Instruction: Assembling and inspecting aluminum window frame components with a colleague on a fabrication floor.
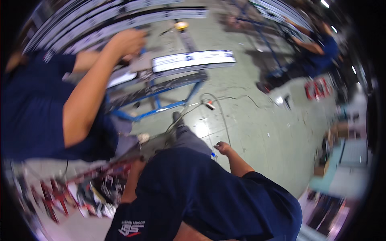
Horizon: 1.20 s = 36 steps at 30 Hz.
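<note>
My right hand [223, 148] hangs out over the floor at waist height, its fingers curled together. A small dark thing shows at its fingertips, too small to name, and a bit of blue [213, 154] sits just below. My left hand [138, 160] is low at my left side, beside my trouser leg; blur and my body hide its fingers. A pale, blurred thing [143, 138] lies just beyond it. Ahead, a white-faced profile bar [194, 61] rests across a blue metal trestle [161, 107], apart from both my hands.
A co-worker [36, 108] stands close at my left, arms over long profiles [100, 28]. Another person [317, 52] sits at the far right near a red object [317, 88]. A cable [229, 97] winds over the floor around a small red-and-white thing [210, 105].
</note>
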Each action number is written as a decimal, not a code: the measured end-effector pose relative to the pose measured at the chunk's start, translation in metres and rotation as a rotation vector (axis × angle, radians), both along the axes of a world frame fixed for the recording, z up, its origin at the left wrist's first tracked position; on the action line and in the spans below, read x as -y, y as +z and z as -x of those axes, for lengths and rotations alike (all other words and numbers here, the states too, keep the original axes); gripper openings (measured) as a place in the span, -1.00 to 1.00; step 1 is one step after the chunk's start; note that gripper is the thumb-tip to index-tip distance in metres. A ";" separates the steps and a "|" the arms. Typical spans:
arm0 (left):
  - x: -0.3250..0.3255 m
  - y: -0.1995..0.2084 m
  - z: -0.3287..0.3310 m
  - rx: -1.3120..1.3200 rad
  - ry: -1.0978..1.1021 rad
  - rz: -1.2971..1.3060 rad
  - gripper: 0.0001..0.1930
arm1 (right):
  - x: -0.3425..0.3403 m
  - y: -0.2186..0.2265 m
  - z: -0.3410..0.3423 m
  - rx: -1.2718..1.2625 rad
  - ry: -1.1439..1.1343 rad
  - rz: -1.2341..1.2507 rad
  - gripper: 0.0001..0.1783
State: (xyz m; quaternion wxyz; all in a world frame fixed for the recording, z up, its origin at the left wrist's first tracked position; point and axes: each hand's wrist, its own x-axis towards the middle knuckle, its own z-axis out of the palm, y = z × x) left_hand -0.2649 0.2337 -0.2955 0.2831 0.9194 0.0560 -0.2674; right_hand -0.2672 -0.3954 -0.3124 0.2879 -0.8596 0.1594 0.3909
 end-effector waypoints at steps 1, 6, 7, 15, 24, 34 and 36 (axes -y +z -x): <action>-0.002 -0.001 0.011 0.161 -0.018 0.026 -0.53 | -0.006 0.002 -0.015 0.077 -0.009 0.002 -0.17; 0.002 0.002 0.046 0.044 0.217 0.053 -0.51 | -0.022 -0.001 -0.094 0.231 0.034 -0.149 -0.19; -0.002 0.014 0.049 0.046 0.264 0.023 -0.51 | -0.038 0.002 -0.106 0.233 0.076 -0.166 -0.22; 0.014 0.039 0.089 0.041 0.412 -0.072 -0.52 | -0.071 0.014 -0.141 0.195 0.274 -0.133 -0.25; 0.018 0.035 0.083 -0.003 0.431 -0.066 -0.50 | -0.068 0.022 -0.142 0.093 0.288 -0.128 -0.25; 0.009 -0.007 0.056 0.040 0.275 0.015 -0.46 | -0.037 0.013 -0.118 0.128 0.311 -0.039 -0.18; -0.021 -0.034 0.069 0.057 0.391 0.195 -0.51 | -0.058 0.022 -0.118 0.029 0.237 -0.103 -0.17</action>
